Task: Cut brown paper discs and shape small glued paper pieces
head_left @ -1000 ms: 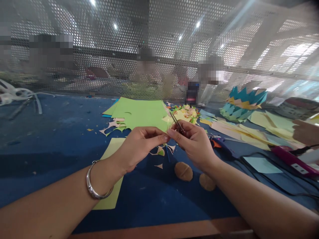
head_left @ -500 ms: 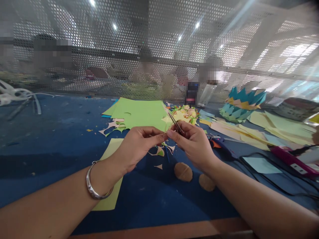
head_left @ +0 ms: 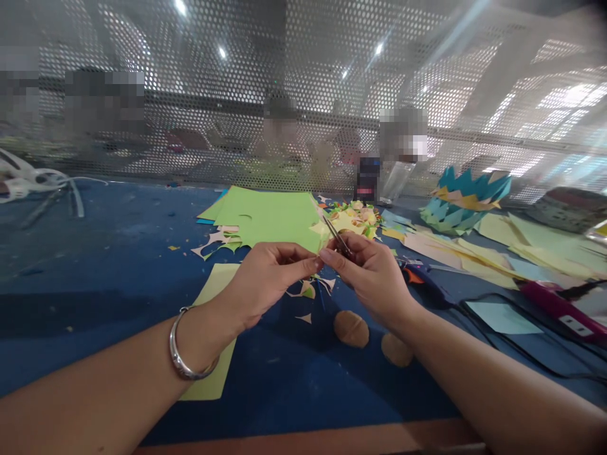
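Observation:
My left hand (head_left: pixel 272 281), with a silver bangle (head_left: pixel 177 354) at the wrist, is closed in a pinch, its fingertips meeting those of my right hand. A small pale piece of paper (head_left: pixel 323 248) shows at this meeting point, mostly covered by fingers. My right hand (head_left: pixel 370 272) is closed around slim metal scissors (head_left: pixel 336 234), whose thin blades point up and to the left; their handles are largely hidden. Under the hands lie paper offcuts (head_left: pixel 308 291). Two brown discs (head_left: pixel 351 328) rest close to my right wrist, and a yellow-green paper strip (head_left: pixel 211 379) lies beneath my left forearm.
Green paper sheets (head_left: pixel 275 215) lie ahead, beside a pile of cut paper pieces (head_left: pixel 358 218). To the right are a glue gun (head_left: pixel 429 284), black cables, a magenta power strip (head_left: pixel 562 309) and a teal folded-paper bowl (head_left: pixel 467 199). A perforated metal screen (head_left: pixel 213 95) stands behind.
The whole view has shifted slightly, so things sit a little further right. Both hands keep nearly the same pose, fingertips together.

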### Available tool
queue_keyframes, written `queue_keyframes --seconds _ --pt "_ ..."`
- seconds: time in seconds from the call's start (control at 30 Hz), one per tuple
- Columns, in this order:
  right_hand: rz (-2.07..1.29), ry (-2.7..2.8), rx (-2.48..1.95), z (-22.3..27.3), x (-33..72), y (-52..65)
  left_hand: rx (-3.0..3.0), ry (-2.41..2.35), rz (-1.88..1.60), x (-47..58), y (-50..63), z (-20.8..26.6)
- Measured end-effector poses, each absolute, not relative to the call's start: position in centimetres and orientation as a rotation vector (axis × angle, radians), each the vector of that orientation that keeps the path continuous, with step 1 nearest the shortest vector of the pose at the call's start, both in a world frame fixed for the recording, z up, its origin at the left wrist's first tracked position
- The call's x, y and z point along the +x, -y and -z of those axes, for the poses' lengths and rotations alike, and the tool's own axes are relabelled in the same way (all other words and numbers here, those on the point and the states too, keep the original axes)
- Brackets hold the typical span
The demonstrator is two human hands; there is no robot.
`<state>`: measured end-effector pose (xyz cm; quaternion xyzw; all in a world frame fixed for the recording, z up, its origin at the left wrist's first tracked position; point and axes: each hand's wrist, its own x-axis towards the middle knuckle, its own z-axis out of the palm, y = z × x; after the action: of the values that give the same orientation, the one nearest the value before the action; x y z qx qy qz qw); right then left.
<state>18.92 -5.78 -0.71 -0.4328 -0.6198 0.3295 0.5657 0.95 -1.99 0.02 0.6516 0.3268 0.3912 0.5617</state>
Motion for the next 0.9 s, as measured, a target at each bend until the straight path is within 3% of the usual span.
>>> queue_keyframes --seconds 0.5,0.9 --pt "-0.850 1.387 -0.992 1.0 18.7 6.1 0.977 -0.724 -1.222 1.1 1.3 -0.8" --pt "-1.004 1.503 -1.038 1.5 18.6 5.8 0.807 -0.508 -1.154 1.0 1.2 -0.9"
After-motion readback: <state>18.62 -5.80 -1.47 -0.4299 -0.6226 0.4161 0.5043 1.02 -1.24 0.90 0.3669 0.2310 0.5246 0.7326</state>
